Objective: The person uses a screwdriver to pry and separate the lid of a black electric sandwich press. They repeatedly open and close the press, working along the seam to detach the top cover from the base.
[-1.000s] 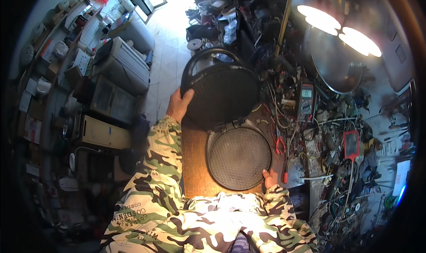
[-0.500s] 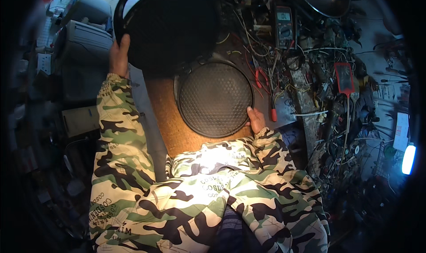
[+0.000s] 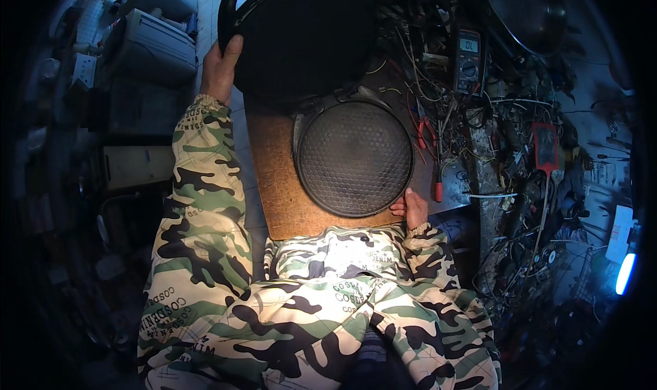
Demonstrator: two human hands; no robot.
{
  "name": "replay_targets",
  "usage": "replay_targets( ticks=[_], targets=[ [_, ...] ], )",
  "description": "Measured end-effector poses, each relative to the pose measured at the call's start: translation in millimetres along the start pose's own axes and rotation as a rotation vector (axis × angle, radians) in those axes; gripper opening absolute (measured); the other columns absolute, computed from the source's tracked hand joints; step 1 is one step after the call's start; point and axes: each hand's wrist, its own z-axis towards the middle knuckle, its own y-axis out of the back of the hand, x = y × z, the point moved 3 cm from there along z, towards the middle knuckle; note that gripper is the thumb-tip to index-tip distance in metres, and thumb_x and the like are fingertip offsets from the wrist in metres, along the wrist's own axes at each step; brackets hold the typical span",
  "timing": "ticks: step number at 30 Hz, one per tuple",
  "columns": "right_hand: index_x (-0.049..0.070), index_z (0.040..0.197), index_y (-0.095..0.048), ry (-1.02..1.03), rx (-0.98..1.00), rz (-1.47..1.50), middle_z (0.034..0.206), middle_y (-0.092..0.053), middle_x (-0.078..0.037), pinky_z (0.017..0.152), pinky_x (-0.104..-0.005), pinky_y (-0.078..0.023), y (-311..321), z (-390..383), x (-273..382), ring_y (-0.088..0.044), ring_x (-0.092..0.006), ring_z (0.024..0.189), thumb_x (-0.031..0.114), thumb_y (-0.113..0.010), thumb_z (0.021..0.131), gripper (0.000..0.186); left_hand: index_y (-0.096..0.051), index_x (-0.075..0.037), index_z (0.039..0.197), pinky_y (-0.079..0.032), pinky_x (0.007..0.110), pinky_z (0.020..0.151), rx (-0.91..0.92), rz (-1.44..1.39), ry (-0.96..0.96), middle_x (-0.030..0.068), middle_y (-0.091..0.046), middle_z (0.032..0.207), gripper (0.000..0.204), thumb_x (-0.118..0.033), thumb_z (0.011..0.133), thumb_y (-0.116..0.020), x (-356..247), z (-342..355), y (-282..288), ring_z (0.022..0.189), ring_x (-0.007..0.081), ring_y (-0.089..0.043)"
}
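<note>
A round electric griddle with a dark, honeycomb-patterned plate lies on a brown wooden board in front of me. Its round black lid is raised at the far side, joined to the base near the plate's back edge. My left hand grips the lid's left edge below the curved black handle, thumb on the near face and fingers partly hidden. At the plate's lower right rim, my right hand rests with its fingers apart, holding nothing. Whether its fingertips touch the rim I cannot tell.
Right of the griddle lie red-handled pliers, a red-handled tool, and a multimeter amid tangled wires. A red fly swatter and a large metal pan are farther right. Grey appliance housings stand at left.
The view has shifted, so everything sits farther right and lower. My right hand has loosened from the plate's rim, its fingers now lower beside it. My left hand keeps its hold on the lid.
</note>
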Motion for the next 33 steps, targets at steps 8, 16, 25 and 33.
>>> replay_targets(
  ticks=[8, 16, 25, 33],
  targets=[
    [-0.001, 0.103, -0.066, 0.0, -0.044, 0.037, 0.082, -0.068, -0.009, 0.055, -0.026, -0.055, -2, 1, -6, -0.067, -0.0151, 0.065, 0.036, -0.049, 0.107, 0.04, -0.06, 0.001, 0.128, -0.046, 0.033, 0.1, 0.017, 0.04, -0.071, 0.0124, -0.067, 0.119, 0.064, -0.055, 0.097, -0.063, 6, 2, 3, 0.113, 0.0209, -0.061],
    [0.0, 0.101, -0.064, 0.011, -0.059, 0.036, 0.081, -0.068, -0.01, 0.055, -0.0282, -0.057, -5, 0, -14, -0.068, -0.0183, 0.064, 0.04, -0.049, 0.107, 0.043, -0.061, 0.0, 0.128, -0.046, 0.033, 0.099, 0.014, 0.04, -0.057, 0.0102, -0.067, 0.118, 0.064, -0.056, 0.095, -0.065, 2, -2, 5, 0.111, 0.0194, -0.061],
    [-0.001, 0.098, -0.067, -0.004, -0.095, 0.047, 0.082, -0.069, -0.009, 0.055, -0.0258, -0.055, -13, -7, -6, -0.067, -0.0158, 0.064, 0.038, -0.046, 0.108, 0.045, -0.057, 0.0, 0.133, -0.047, 0.033, 0.098, 0.028, 0.063, -0.085, 0.0094, -0.067, 0.113, 0.071, -0.058, 0.094, -0.066, 20, 7, 13, 0.105, 0.018, -0.062],
    [-0.002, 0.099, -0.064, -0.006, -0.11, 0.066, 0.081, -0.068, -0.011, 0.056, -0.0283, -0.056, -11, -10, -16, -0.068, -0.0185, 0.064, 0.036, -0.048, 0.107, 0.042, -0.054, 0.0, 0.137, -0.048, 0.037, 0.103, 0.022, 0.028, -0.075, 0.0122, -0.065, 0.126, 0.07, -0.055, 0.095, -0.065, 6, -2, -1, 0.119, 0.0221, -0.061]
  ],
)
